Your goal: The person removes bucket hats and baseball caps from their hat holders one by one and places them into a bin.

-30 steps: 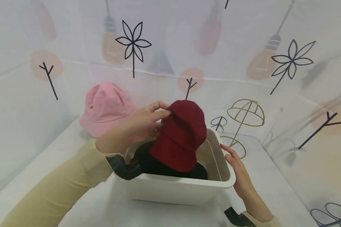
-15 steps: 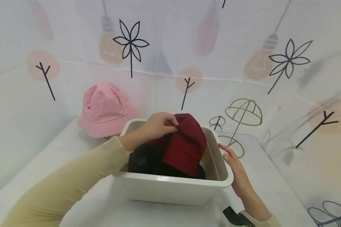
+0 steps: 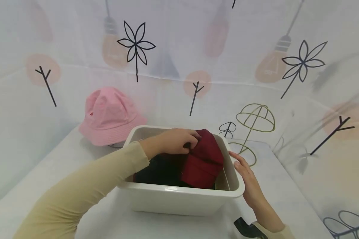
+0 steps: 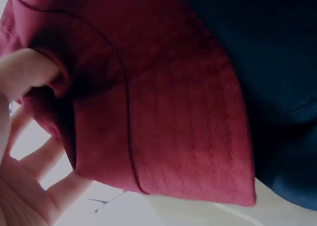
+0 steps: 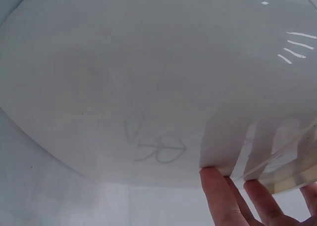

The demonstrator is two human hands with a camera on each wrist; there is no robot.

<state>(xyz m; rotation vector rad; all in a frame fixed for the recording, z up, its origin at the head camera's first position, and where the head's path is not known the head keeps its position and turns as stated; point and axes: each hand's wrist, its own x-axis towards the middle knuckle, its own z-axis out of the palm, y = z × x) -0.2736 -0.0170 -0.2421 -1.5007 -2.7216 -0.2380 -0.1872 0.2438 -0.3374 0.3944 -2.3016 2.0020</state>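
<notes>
My left hand (image 3: 178, 141) pinches the crown of a dark red bucket hat (image 3: 207, 159) inside a white plastic tub (image 3: 179, 200). Close up in the left wrist view, the thumb presses into a fold of the hat, whose stitched brim (image 4: 198, 127) spreads over dark fabric (image 4: 282, 82). That dark, nearly black hat (image 3: 158, 171) lies in the tub, partly covered by the red one. On the tub's right side rests my right hand (image 3: 249, 182); in the right wrist view its fingertips (image 5: 210, 179) touch the outer wall with fingers extended.
A pink bucket hat (image 3: 109, 113) sits on the white table (image 3: 92, 202) behind the tub at left. An olive wire hat stand (image 3: 255, 130) stands at the back right. Printed cloth (image 3: 167, 39) hangs around the table's back and sides.
My left hand has lowered the red hat further into the tub and shifted it slightly right. The right hand stays at the tub's side.
</notes>
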